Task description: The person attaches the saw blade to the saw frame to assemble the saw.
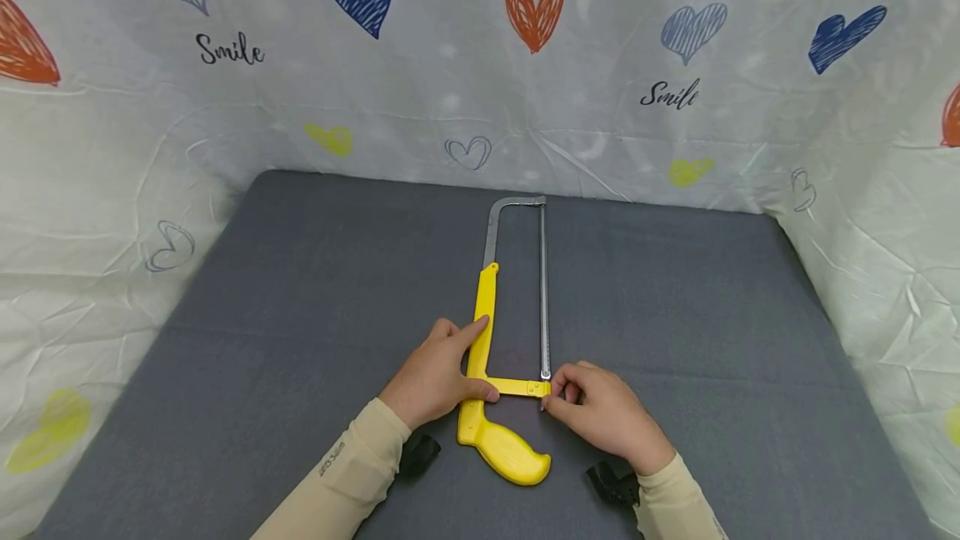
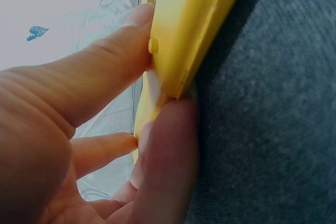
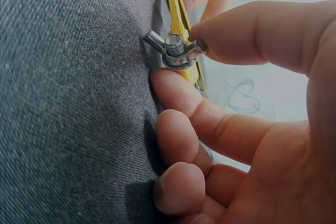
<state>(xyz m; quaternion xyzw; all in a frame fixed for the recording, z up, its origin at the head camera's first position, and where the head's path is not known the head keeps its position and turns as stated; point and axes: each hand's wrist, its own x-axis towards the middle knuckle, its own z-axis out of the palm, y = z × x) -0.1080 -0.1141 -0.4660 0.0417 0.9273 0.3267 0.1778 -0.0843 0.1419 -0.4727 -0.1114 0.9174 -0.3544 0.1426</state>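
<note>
A hacksaw (image 1: 486,294) with a yellow handle and grey front bow lies on the grey table, its handle towards me. Its blade (image 1: 544,290) runs along the right side. My left hand (image 1: 438,373) grips the yellow frame just above the handle, thumb on the near side and fingers along the outer edge. At the blade's near end, my right hand (image 1: 606,411) pinches a metal wing nut (image 3: 179,61) on a threaded bolt (image 3: 174,43). The right wrist view shows the thumb against one wing and the index finger beside the nut; the other fingers are curled.
The grey tabletop (image 1: 322,273) extends around the saw on all sides. A white cloth (image 1: 450,90) printed with hearts and "Smile" hangs behind the table and at both sides. Black wrist devices (image 1: 613,486) sit below both hands.
</note>
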